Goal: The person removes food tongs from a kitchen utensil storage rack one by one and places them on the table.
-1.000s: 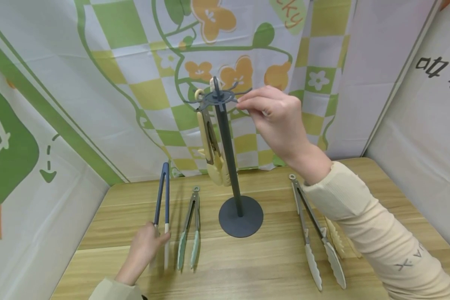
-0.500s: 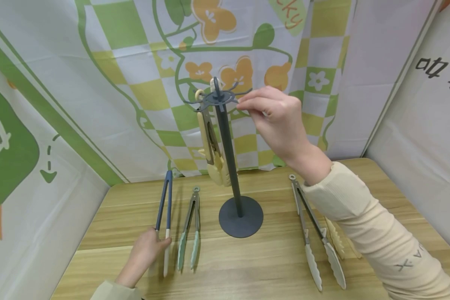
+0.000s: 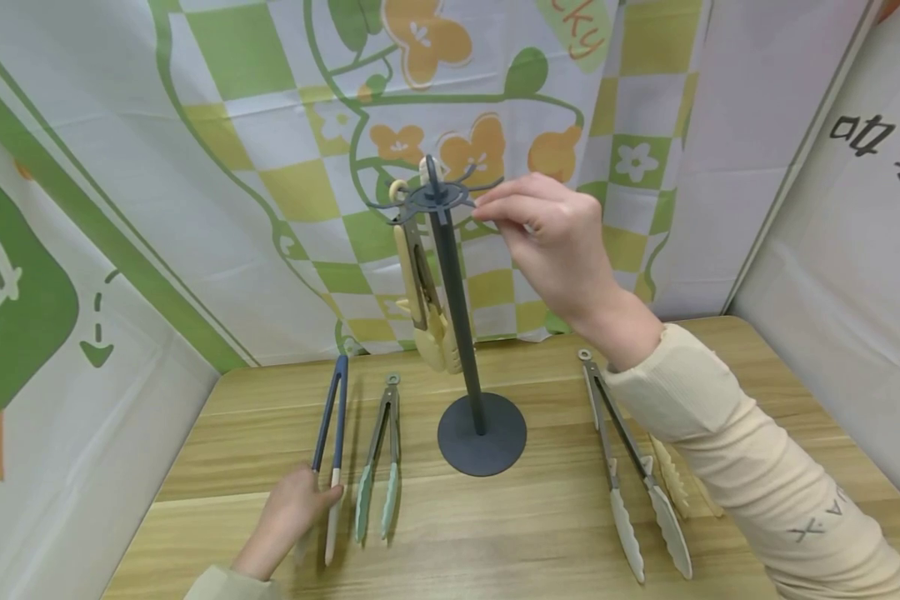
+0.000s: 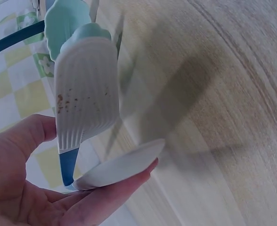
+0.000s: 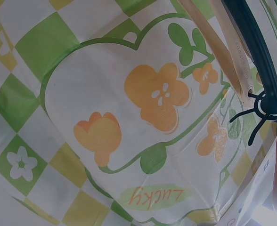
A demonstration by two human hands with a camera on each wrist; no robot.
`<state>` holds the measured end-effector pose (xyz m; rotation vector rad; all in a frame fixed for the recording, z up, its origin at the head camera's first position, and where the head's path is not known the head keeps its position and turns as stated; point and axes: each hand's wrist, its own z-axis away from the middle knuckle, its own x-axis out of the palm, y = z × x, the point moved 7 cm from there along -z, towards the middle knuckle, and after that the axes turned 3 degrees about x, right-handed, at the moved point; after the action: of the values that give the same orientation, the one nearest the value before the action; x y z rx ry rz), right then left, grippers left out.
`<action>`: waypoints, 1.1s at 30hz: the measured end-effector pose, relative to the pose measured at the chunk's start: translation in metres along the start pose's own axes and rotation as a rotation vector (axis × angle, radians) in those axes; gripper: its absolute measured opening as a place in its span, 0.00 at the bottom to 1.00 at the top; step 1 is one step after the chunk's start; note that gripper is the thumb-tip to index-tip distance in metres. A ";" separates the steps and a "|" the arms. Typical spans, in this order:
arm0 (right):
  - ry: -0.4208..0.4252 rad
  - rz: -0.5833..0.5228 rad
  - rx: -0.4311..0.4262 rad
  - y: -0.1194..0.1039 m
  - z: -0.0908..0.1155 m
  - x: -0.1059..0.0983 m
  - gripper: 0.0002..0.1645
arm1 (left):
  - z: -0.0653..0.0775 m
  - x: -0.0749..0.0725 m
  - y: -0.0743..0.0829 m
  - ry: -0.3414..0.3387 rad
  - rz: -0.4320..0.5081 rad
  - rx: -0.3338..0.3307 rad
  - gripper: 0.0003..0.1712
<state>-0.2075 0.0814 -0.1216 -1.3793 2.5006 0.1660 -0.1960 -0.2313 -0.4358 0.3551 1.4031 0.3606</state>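
My left hand (image 3: 292, 504) holds the blue tongs (image 3: 341, 429) by their pale tips near the left of the table. In the left wrist view, the thumb touches one ribbed white tip (image 4: 89, 89) and the fingers lie under the other; the tongs stand spread. My right hand (image 3: 558, 233) pinches the end of a hook on the dark utensil rack (image 3: 457, 325), whose ring of hooks (image 5: 272, 106) shows at the right wrist view's edge. Cream-yellow tongs (image 3: 433, 337) hang from the rack's left side. Behind them hangs a pale utensil, mostly hidden.
Mint-tipped tongs (image 3: 390, 500) lie just right of my left hand. Larger white-tipped tongs (image 3: 669, 529) lie on the right, beside yellow-tipped tongs (image 3: 670, 475) partly covered by my right sleeve. A patterned cloth (image 3: 270, 183) hangs behind the wooden table (image 3: 495, 533).
The blue tongs have slid toward me and slightly right, along with a small downward shift of my left hand. My right hand stays on the hook, and the rack has not moved.
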 end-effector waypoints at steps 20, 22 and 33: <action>0.000 0.000 -0.002 0.000 0.000 0.000 0.09 | -0.004 0.008 -0.002 -0.027 -0.041 0.006 0.17; 0.000 0.003 -0.003 0.001 0.000 0.000 0.09 | -0.004 0.008 -0.003 -0.028 -0.043 0.005 0.18; -0.007 0.007 -0.001 0.001 0.000 0.001 0.09 | -0.008 0.009 -0.002 -0.033 -0.066 0.012 0.17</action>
<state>-0.2091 0.0816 -0.1221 -1.3677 2.5000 0.1733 -0.2023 -0.2291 -0.4455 0.3221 1.3817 0.2908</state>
